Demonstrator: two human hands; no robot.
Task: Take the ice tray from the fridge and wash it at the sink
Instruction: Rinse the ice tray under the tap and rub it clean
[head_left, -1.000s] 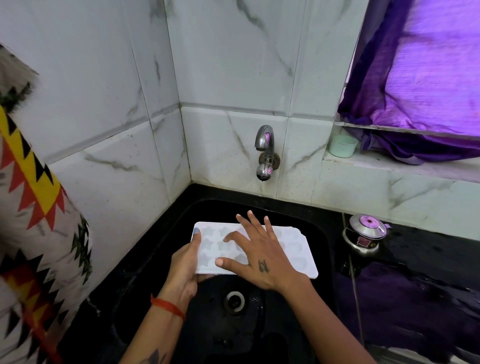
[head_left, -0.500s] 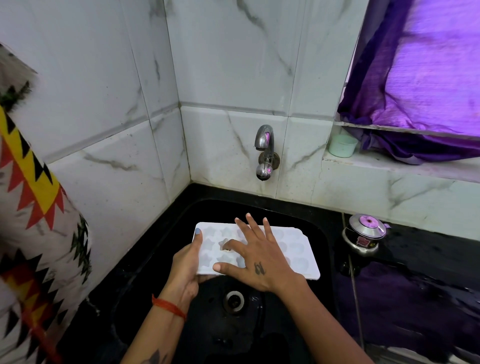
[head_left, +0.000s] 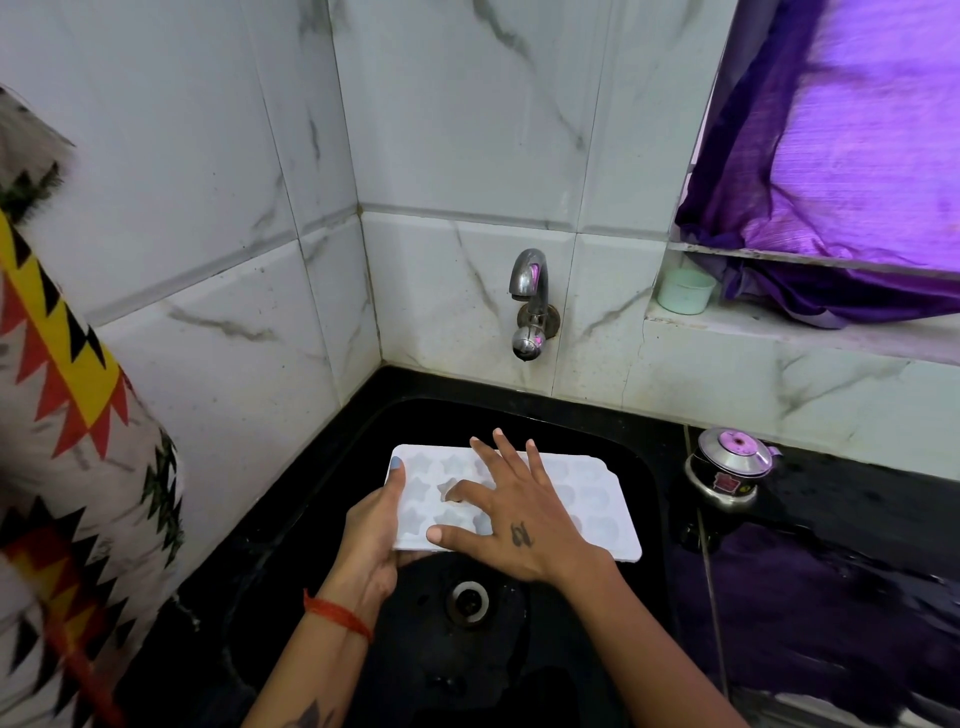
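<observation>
**Head view: white ice tray held over the black sink**

Head camera gives me one look down into the corner, and parts of it are closed to me. My left hand (head_left: 375, 530) grips the left short end of the white plastic ice tray with star-shaped wells (head_left: 587, 506): the thumb lies along the top edge, while the fingers go under the tray and I cannot see them. My right hand (head_left: 511, 512) lies on top of the tray with fingers spread apart; the index finger bends down into one well and the others stay nearly straight. That hand hides the middle wells, so I cannot tell what they contain. The tray's underside is hidden too.

The tray sits level above the black stone sink basin (head_left: 322, 525), just behind the round metal drain (head_left: 469, 599). The basin floor is dark and glossy, and I cannot tell how much water lies in it. The chrome wall tap (head_left: 531, 306) stands on the back tiles above and behind the tray, well apart from it.

At the left edge a patterned cloth with yellow, orange and black zigzags (head_left: 67, 415) is cut off by the frame. To the right, a small steel lidded pot (head_left: 730, 467) stands on the black counter near the basin rim, and a pale green cup (head_left: 684, 291) sits on the window ledge beside purple curtain fabric (head_left: 857, 156). Open room lies between tray and tap.
</observation>
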